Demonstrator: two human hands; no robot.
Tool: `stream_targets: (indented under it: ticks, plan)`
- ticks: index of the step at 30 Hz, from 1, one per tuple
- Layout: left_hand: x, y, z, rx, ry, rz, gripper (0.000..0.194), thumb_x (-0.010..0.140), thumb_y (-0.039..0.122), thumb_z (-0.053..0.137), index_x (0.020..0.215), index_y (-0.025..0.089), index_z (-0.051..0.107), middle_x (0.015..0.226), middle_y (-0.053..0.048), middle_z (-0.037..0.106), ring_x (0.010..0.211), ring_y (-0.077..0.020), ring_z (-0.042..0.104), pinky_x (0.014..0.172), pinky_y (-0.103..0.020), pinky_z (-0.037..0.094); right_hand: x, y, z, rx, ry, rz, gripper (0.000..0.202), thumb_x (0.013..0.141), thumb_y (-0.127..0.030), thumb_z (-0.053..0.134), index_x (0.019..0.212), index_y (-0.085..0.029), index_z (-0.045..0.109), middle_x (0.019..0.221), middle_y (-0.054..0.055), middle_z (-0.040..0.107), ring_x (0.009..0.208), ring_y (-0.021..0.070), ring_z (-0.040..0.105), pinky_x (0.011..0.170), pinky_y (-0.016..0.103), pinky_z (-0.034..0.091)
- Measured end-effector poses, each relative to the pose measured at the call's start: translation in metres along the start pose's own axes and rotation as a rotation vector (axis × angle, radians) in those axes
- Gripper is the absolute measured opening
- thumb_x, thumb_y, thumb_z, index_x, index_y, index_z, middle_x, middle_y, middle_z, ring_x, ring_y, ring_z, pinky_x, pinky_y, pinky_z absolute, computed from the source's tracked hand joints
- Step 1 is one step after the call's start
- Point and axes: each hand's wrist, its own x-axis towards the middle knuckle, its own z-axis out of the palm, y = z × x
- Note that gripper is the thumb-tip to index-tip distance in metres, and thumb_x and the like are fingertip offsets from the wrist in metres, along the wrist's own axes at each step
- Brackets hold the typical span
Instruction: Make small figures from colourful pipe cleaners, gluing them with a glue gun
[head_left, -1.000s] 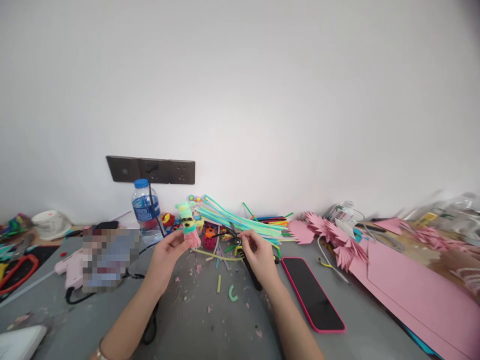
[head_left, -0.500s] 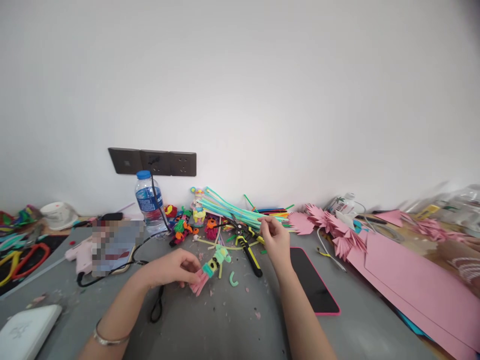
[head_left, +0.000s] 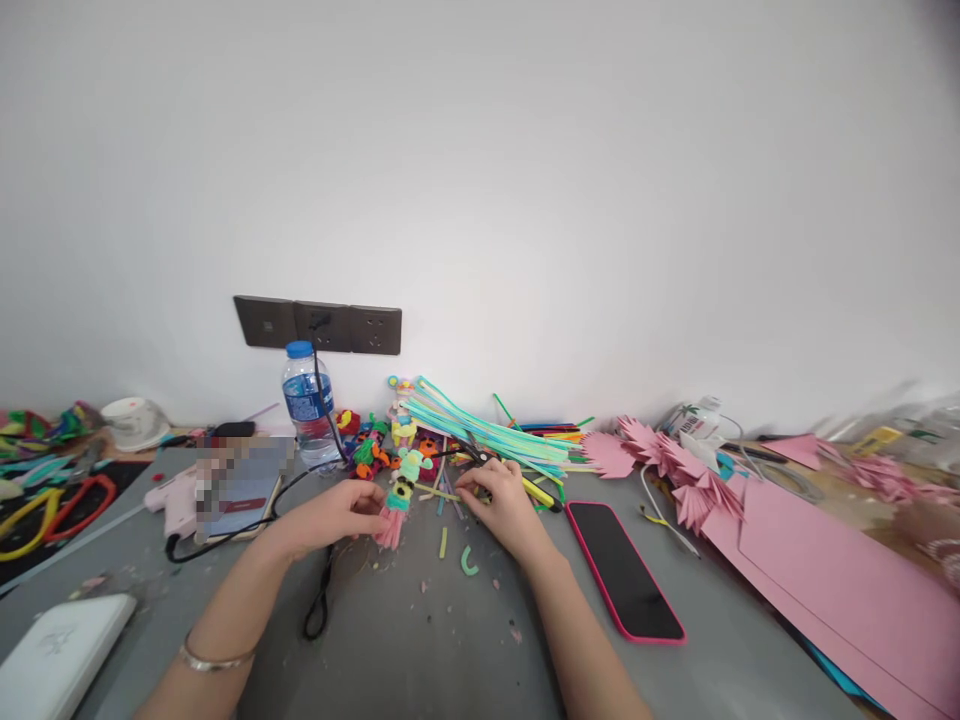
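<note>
My left hand (head_left: 346, 518) is closed on the pink lower end of a small fuzzy figure (head_left: 402, 496), which has a green head and a yellow and teal body. To its right, my right hand (head_left: 501, 500) has thumb and fingertips close together at a thin pale yellow strip (head_left: 441, 493); whether it grips the strip is hard to make out. Black and yellow pliers (head_left: 541, 494) lie partly hidden behind that hand. On the mat below are a curved green piece (head_left: 469, 562) and a short yellow-green piece (head_left: 443, 542).
Behind the hands lie long pastel pipe cleaners (head_left: 495, 432) and small colourful figures (head_left: 369, 450). A water bottle (head_left: 309, 405) and a pink glue gun (head_left: 178, 505) are at left. A pink-edged phone (head_left: 626, 572) and pink paper (head_left: 840, 590) lie at right.
My right hand has come down and left, to the strips beside the figure. The pliers have shifted right. The figure in my left hand is more upright and slightly farther back.
</note>
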Motion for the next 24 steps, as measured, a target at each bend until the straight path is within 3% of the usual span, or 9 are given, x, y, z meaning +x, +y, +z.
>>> stream_targets:
  ticks: [2,6,8,17,24]
  plan:
    - [-0.002,0.001,-0.002,-0.013,0.010,0.016,0.030,0.073,0.043,0.068,0.082,0.016,0.057,0.075,0.000,0.057,0.070,-0.0154,0.050,0.059,-0.024,0.035,-0.001,-0.006,0.005,-0.020,-0.025,-0.036,0.009,0.083,-0.020,0.063,0.088,-0.026,0.068,0.083,0.003,0.071,0.085,0.0237,0.060,0.094,0.048,0.032]
    - [-0.002,-0.001,-0.003,-0.054,0.018,0.034,0.032,0.073,0.045,0.067,0.082,0.017,0.056,0.076,0.000,0.057,0.069,-0.0155,0.050,0.060,-0.025,0.038,-0.004,-0.015,0.017,-0.036,-0.069,-0.107,0.043,0.080,-0.022,0.068,0.121,-0.028,0.056,0.108,0.006,0.069,0.104,0.0265,0.057,0.107,0.057,0.016]
    - [0.000,-0.003,-0.003,-0.064,0.045,0.028,0.033,0.072,0.046,0.068,0.082,0.017,0.055,0.077,-0.001,0.058,0.069,-0.0154,0.051,0.060,-0.025,0.040,-0.004,-0.016,0.022,-0.044,-0.096,-0.128,0.049,0.080,-0.020,0.066,0.127,-0.028,0.052,0.111,0.006,0.068,0.107,0.0255,0.056,0.110,0.057,0.010]
    - [0.006,-0.008,-0.003,-0.133,0.153,0.002,0.038,0.072,0.048,0.069,0.090,0.016,0.061,0.082,-0.002,0.059,0.068,-0.0149,0.053,0.061,-0.026,0.046,0.005,-0.013,0.033,-0.143,-0.024,-0.112,0.025,0.083,-0.011,0.062,0.103,-0.026,0.065,0.087,0.001,0.071,0.089,0.0217,0.059,0.101,0.048,0.025]
    - [0.005,-0.003,-0.005,-0.432,0.308,0.151,0.035,0.068,0.042,0.077,0.089,0.017,0.062,0.084,-0.001,0.057,0.073,-0.0141,0.052,0.065,-0.025,0.042,0.004,-0.013,0.036,-0.210,-0.053,-0.100,0.014,0.084,-0.011,0.062,0.081,-0.024,0.067,0.083,0.002,0.066,0.084,0.0203,0.058,0.084,0.038,0.029]
